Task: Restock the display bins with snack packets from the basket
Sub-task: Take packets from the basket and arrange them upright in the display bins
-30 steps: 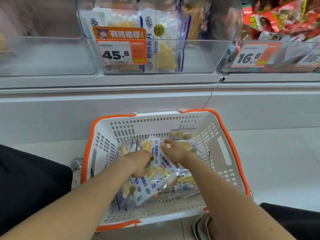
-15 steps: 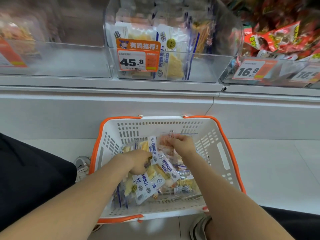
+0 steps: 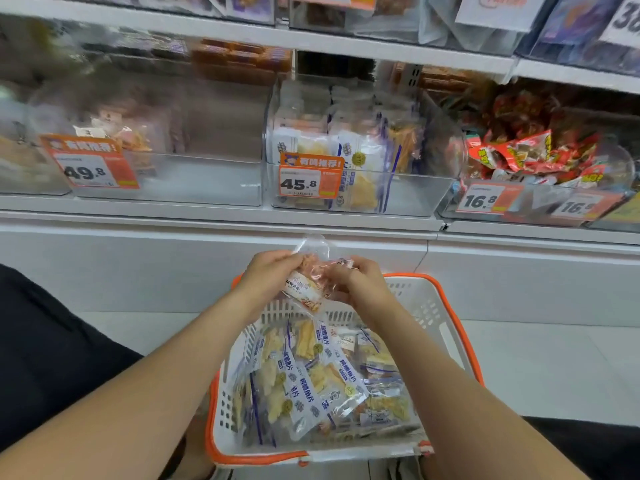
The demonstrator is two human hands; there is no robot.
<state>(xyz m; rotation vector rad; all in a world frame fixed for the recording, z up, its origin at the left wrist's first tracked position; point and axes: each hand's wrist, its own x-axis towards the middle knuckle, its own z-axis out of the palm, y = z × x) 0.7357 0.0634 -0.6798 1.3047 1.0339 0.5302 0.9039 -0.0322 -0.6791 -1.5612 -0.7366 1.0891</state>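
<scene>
Left hand and right hand grip one clear snack packet between them, above the far rim of a white, orange-trimmed basket. Blue-and-white packets lie in the basket. On the shelf beyond, a clear bin tagged 45.8 holds similar packets; red packets fill the bin to its right.

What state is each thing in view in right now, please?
Left grip: holding the pink packet.
Right grip: holding the same packet.
Pink packet: held above the basket.
Basket: on the floor, part-filled with packets.
45.8 bin: partly stocked.
16.8 bin: heaped with red packets.
</scene>
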